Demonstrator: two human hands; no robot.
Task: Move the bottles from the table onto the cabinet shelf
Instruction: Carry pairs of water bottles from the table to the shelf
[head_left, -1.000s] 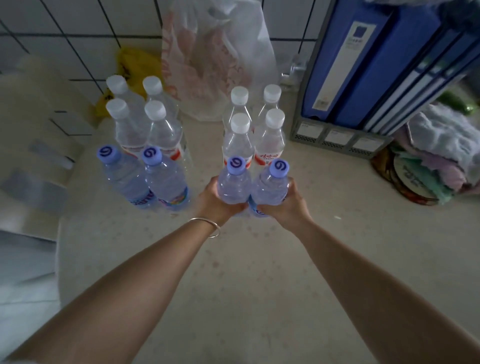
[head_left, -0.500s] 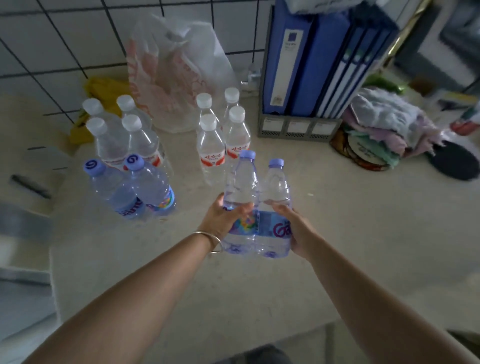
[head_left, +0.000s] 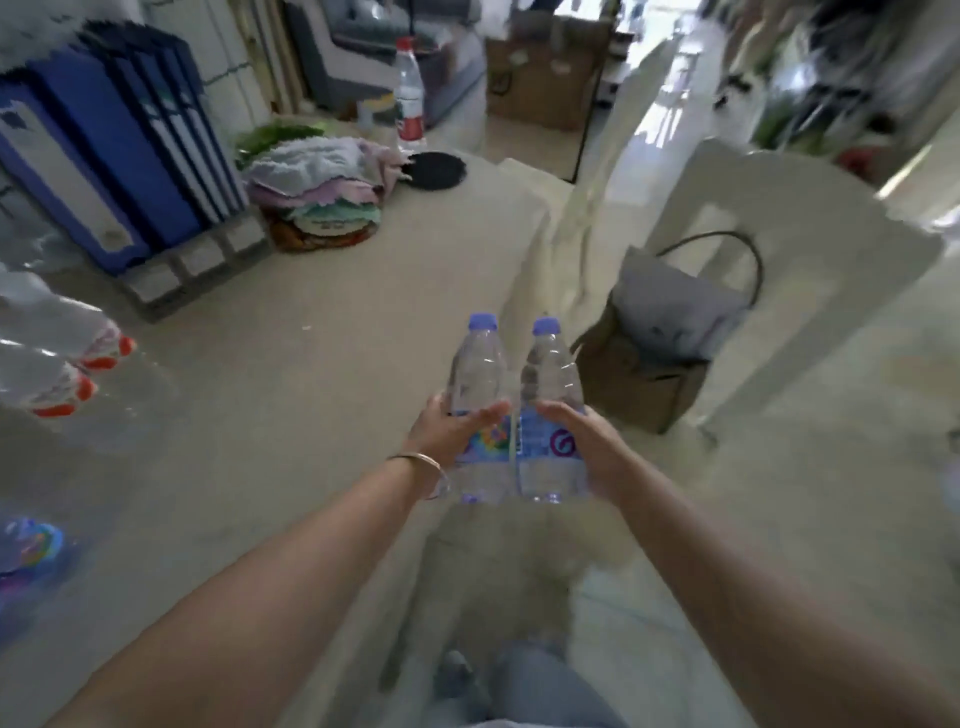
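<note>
Head view, blurred by motion. Two clear bottles with purple caps, upright and pressed side by side, are held up off the table past its right edge: the left bottle (head_left: 480, 410) and the right bottle (head_left: 550, 415). Left hand (head_left: 447, 431) cups the left bottle's outer side, fingers curled around its label, thumb across the front; a thin bracelet (head_left: 421, 462) sits on that wrist. Right hand (head_left: 587, 441) presses the right bottle's outer side, thumb lying over the top of the label, remaining fingers wrapped behind and mostly hidden. Both hands are thus grasping, squeezing the pair between them. The table (head_left: 291, 395), pale and speckled, fills the left half. At far left on it, smeared shapes of more clear bottles with red-and-white labels (head_left: 72, 374); a blurred colourful label (head_left: 31, 545) shows lower at the left edge. Farther back stand blue binders (head_left: 119, 156) in a grey rack, and right of them a pile of folded cloths (head_left: 322, 187). A tall red-capped bottle (head_left: 409, 93) stands at the far end, near a dark round object (head_left: 436, 169). Right of the table, on the floor, a brown box (head_left: 634, 384) with a grey bag (head_left: 675, 312) on top.
</note>
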